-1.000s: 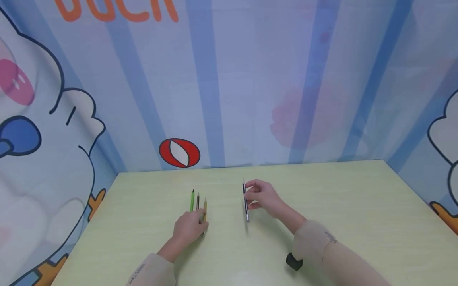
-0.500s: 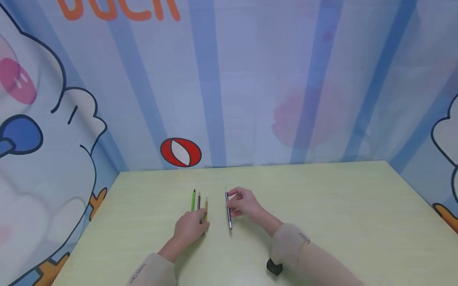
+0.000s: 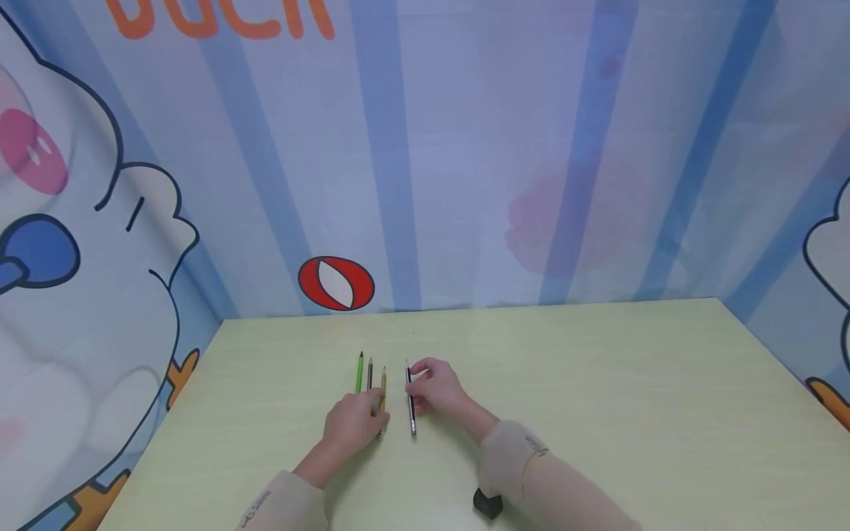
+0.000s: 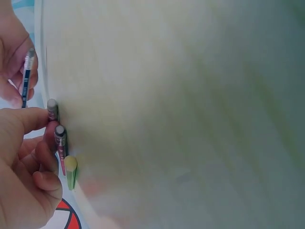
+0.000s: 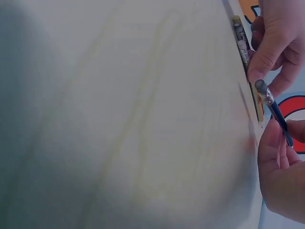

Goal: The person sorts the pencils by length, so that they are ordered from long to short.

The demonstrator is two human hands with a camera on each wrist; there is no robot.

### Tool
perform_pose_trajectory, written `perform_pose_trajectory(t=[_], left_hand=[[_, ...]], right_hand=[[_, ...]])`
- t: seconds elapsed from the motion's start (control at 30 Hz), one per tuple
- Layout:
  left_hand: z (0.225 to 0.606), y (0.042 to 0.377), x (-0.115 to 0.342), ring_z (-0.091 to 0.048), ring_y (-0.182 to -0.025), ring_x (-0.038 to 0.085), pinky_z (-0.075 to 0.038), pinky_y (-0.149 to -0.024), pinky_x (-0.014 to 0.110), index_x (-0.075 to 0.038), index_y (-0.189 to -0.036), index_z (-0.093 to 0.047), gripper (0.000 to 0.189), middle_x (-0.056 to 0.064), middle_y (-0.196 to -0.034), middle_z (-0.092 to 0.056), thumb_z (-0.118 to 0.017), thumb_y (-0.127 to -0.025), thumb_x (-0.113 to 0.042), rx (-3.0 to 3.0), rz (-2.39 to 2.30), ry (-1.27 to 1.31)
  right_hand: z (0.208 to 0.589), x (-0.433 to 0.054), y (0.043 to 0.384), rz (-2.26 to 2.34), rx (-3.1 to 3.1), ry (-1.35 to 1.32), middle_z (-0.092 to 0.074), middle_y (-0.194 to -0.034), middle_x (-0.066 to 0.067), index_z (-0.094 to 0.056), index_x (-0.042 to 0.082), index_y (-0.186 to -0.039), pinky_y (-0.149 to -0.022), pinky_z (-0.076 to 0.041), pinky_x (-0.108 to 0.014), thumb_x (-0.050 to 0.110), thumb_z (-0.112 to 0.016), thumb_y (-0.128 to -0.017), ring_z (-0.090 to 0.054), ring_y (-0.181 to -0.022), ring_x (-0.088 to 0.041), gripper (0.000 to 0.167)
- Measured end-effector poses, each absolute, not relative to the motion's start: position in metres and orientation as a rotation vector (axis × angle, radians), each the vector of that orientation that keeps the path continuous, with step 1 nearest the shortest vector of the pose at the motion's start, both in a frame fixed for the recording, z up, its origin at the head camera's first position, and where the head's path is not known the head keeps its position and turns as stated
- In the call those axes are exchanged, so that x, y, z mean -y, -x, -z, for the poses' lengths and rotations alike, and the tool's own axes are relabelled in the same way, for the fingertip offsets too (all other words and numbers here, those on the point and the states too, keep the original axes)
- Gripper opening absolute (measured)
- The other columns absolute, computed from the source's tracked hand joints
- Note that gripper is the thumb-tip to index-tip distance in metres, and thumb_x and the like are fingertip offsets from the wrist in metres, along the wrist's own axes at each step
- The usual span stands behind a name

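My right hand (image 3: 440, 385) pinches a dark-and-white striped pencil (image 3: 411, 410), tip pointing to the back wall. In the right wrist view that pencil (image 5: 276, 110) shows its eraser end with a metal band. To its left my left hand (image 3: 353, 423) pinches a yellow pencil (image 3: 384, 378) between thumb and forefinger, the other fingers curled. Beside it lie a dark brown pencil (image 3: 370, 369) and a green pencil (image 3: 359, 375), side by side on the table. Their lower parts are hidden under my left hand in the head view; their rear ends show in the left wrist view.
The pale yellow-green table (image 3: 598, 383) runs back to a blue striped wall cloth (image 3: 465, 184) with cartoon drawings. A small black block-shaped object (image 3: 488, 504) shows at my right sleeve (image 3: 518, 457).
My right hand has moved left and slightly nearer with the striped pencil, bringing it close to the yellow pencil. My left hand and the other pencils have kept their places.
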State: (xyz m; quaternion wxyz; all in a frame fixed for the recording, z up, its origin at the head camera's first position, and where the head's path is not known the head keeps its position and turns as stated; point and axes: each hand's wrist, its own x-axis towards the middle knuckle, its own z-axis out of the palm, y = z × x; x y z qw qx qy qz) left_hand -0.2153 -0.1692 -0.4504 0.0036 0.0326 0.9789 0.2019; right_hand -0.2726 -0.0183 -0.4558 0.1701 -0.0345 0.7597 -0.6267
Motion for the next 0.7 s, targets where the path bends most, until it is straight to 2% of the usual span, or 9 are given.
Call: perform_pose_trajectory(t=[0.43, 0.7], left_hand=[[0.447, 0.215, 0.168, -0.041, -0.045, 0.008, -0.028, -0.042, 0.022, -0.008, -0.113, -0.058, 0.037, -0.005, -0.053, -0.049, -0.063, -0.078, -0.019, -3.063, -0.635, -0.098], [0.450, 0.214, 0.169, -0.042, -0.044, 0.007, -0.028, -0.040, 0.022, -0.007, -0.113, -0.058, 0.037, -0.006, -0.054, -0.053, -0.063, -0.078, -0.018, -3.063, -0.657, -0.111]], right_hand=[[0.456, 0.029, 0.269, 1.609, -2.373, 0.092, -0.054, -0.060, -0.003, -0.053, 0.003, -0.096, -0.044, -0.045, -0.021, 0.001, -0.061, -0.075, -0.050, -0.045, -0.011, 0.023], [0.456, 0.033, 0.267, 1.476, -2.510, 0.163, -0.053, -0.055, -0.002, -0.055, 0.004, -0.095, -0.042, -0.040, -0.019, 0.000, -0.059, -0.074, -0.046, -0.041, -0.010, 0.022]])
